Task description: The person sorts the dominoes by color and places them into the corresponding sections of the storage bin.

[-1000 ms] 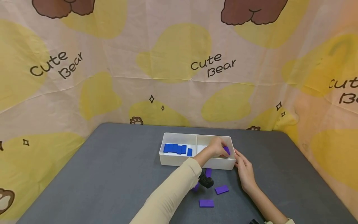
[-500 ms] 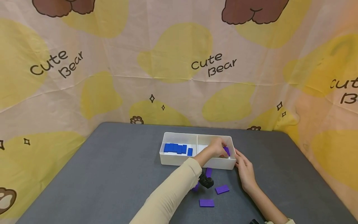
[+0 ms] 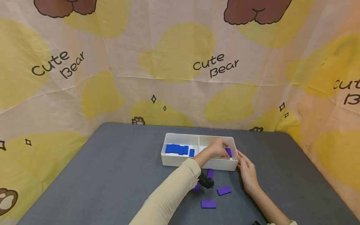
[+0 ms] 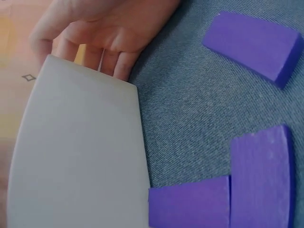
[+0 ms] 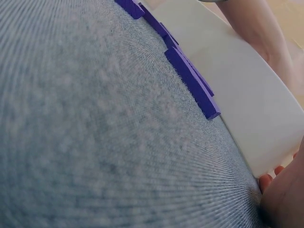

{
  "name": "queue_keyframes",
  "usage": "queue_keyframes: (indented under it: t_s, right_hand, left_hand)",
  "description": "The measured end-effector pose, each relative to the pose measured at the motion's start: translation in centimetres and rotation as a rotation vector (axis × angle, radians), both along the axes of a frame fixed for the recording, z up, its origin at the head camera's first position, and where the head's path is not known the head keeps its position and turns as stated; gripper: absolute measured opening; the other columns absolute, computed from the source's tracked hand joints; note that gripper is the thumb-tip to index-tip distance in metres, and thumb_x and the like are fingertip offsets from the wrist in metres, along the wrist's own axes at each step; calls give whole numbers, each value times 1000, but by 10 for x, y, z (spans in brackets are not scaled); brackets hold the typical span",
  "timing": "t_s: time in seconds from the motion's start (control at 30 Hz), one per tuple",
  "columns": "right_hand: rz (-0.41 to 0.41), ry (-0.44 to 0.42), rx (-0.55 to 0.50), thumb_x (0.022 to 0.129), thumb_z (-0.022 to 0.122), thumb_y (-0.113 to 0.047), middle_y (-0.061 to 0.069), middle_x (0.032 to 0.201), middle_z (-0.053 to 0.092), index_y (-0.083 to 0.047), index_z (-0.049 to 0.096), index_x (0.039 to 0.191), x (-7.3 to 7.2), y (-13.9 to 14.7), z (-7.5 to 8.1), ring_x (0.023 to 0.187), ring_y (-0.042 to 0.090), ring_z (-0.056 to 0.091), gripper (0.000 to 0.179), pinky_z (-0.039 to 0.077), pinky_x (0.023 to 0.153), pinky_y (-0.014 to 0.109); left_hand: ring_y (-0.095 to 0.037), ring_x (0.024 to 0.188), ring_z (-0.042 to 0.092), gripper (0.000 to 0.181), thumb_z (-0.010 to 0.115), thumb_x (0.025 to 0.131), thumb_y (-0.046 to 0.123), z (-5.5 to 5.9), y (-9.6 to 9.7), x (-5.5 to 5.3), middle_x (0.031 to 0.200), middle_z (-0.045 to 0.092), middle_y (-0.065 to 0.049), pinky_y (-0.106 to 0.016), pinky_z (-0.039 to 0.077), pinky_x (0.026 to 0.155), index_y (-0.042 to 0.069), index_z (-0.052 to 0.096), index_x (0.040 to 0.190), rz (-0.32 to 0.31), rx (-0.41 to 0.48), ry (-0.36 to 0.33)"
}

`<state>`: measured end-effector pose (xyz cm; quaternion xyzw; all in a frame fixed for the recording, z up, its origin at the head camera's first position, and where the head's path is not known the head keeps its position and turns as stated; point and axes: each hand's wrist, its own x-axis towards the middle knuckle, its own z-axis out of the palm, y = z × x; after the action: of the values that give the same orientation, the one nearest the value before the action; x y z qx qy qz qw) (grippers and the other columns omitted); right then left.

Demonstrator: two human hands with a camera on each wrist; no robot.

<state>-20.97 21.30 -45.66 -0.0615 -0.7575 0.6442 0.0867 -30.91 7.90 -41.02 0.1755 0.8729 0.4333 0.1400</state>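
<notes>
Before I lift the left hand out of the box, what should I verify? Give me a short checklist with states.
1. Box steadied: ok. The right hand touches its right end.
2. Left hand free of the purple block beside it in the right compartment: cannot tell. They overlap in the head view.
3. Left compartment free of purple: ok. Only blue blocks show there.
4. Right compartment floor fully seen: not ok. The left hand and forearm hide part of it.
5. All purple pieces boxed: not ok. Several loose purple blocks lie on the table in front of the box.
</notes>
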Motion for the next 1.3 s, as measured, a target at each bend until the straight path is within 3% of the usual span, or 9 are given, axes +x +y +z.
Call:
queue_keyframes:
  t_s: [0.2, 0.33, 0.43, 0.5, 0.57, 0.73, 0.87, 1.07, 1.3]
  right_hand:
    - [1, -13, 3, 115, 35, -26, 23, 164, 41, 2, 40, 160, 0, 0, 1, 112, -13, 53, 54, 44, 90, 3]
    - [5, -28, 7, 115, 34, -27, 22, 165, 39, 0, 38, 162, -1, 0, 1, 132, 8, 54, 54, 43, 90, 3]
    - [14, -34, 9, 115, 32, -27, 22, 167, 37, 0, 36, 163, -1, 0, 1, 145, 28, 45, 55, 41, 89, 1]
    - [16, -35, 5, 115, 32, -27, 22, 167, 36, 0, 35, 163, -1, 1, 1, 147, 32, 43, 55, 40, 88, 1]
    - [15, -36, 6, 115, 32, -26, 21, 167, 37, 0, 36, 163, -1, 1, 1, 146, 29, 44, 54, 41, 89, 1]
    - [6, -22, 5, 115, 34, -26, 22, 165, 40, 1, 38, 161, -2, 1, 0, 125, -2, 54, 54, 43, 90, 3]
    - [3, -9, 1, 115, 35, -26, 23, 164, 41, 2, 39, 160, -2, 1, -1, 112, -14, 52, 54, 44, 90, 3]
    - [-3, -22, 16, 115, 35, -27, 22, 165, 41, 1, 39, 161, -1, 1, -1, 123, -1, 54, 54, 43, 89, 2]
    - [4, -28, 19, 115, 33, -29, 22, 167, 37, 1, 36, 162, 0, 0, -1, 144, 29, 45, 55, 41, 88, 1]
  left_hand:
    - [-13, 64, 63, 55, 87, 79, -6, 4, -8, 1, 89, 77, -14, -19, 57, 64, -7, 69, 131, -14, 76, -76]
    - [-16, 71, 70, 51, 86, 83, -2, 10, -16, 2, 98, 79, -15, -21, 59, 68, -5, 70, 130, -43, 72, -70]
    - [-21, 82, 75, 48, 84, 86, 1, 14, -22, 4, 108, 79, -18, -23, 60, 73, -5, 70, 131, -78, 83, -75]
    - [-23, 87, 76, 46, 83, 88, 3, 17, -26, 5, 112, 78, -19, -25, 61, 76, -5, 70, 131, -104, 84, -67]
    - [-27, 90, 76, 45, 82, 90, 4, 19, -31, 6, 115, 77, -20, -27, 62, 77, -6, 70, 132, -128, 87, -48]
    - [-35, 97, 77, 41, 80, 92, 6, 28, -42, 11, 115, 77, -23, -25, 60, 73, -5, 70, 130, -172, 96, 12]
    - [-32, 103, 76, 42, 79, 94, 10, 34, -52, 16, 119, 77, -21, -24, 58, 75, -3, 70, 133, -199, 59, 85]
    - [-32, 115, 73, 42, 77, 96, 12, 41, -65, 25, 125, 74, -22, -28, 59, 88, -3, 69, 134, -227, 18, 193]
    - [-30, 108, 74, 37, 77, 96, 10, 41, -81, 40, 125, 73, -20, -24, 59, 83, -1, 71, 131, -197, 59, 238]
